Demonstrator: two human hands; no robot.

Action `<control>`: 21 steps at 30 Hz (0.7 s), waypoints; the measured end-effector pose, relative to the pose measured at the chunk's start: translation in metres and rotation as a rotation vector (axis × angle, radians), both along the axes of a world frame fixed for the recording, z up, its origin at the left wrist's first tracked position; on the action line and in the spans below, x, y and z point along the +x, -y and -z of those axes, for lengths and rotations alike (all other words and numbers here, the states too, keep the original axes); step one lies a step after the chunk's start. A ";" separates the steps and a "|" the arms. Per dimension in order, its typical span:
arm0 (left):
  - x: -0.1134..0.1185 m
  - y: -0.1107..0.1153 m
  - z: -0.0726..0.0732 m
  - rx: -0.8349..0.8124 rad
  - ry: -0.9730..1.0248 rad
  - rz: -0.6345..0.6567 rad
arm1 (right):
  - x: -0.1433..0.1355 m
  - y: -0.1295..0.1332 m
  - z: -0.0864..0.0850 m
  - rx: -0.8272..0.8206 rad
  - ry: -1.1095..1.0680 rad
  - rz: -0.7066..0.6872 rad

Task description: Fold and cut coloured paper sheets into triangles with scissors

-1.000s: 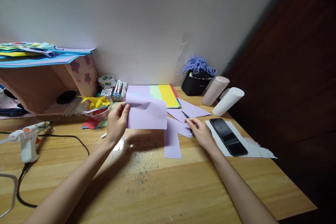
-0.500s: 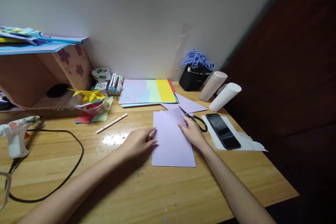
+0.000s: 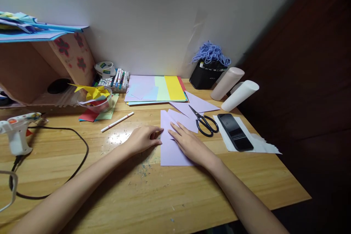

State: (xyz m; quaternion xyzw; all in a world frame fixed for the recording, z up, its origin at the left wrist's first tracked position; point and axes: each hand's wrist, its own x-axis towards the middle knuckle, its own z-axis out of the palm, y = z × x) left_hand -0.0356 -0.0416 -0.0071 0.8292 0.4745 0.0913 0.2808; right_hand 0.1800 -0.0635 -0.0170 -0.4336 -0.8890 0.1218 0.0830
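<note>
A lilac sheet of paper point(image 3: 171, 155) lies on the wooden table, its upper right part folded over toward the left. My right hand point(image 3: 186, 140) rests flat on the fold with its fingers spread. At the sheet's left edge, my left hand point(image 3: 144, 139) touches the paper with fingertips and thumb apart. Black-handled scissors point(image 3: 204, 121) lie just to the right, blades partly over more lilac paper pieces point(image 3: 201, 103).
A phone point(image 3: 235, 131) rests on white tissue at the right. Behind are stacked colored sheets point(image 3: 142, 89), a black yarn holder point(image 3: 205, 76) and two tubes point(image 3: 240, 95). A marker point(image 3: 117, 121), a scrap bowl point(image 3: 100, 104) and a glue gun point(image 3: 18, 135) with its cord are leftward.
My right hand has moved left across the sheet, and the paper's upper right part is now folded over. The scissors are fully uncovered. The view has shifted slightly.
</note>
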 end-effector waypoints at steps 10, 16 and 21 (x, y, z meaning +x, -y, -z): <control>0.001 0.001 0.008 -0.003 0.025 -0.067 | 0.003 0.004 -0.010 0.009 0.025 -0.109; 0.000 0.000 0.006 0.027 -0.005 0.040 | 0.005 0.003 -0.011 0.000 0.070 -0.133; -0.002 -0.002 0.007 0.059 -0.021 0.123 | 0.007 0.003 -0.012 -0.008 0.057 -0.145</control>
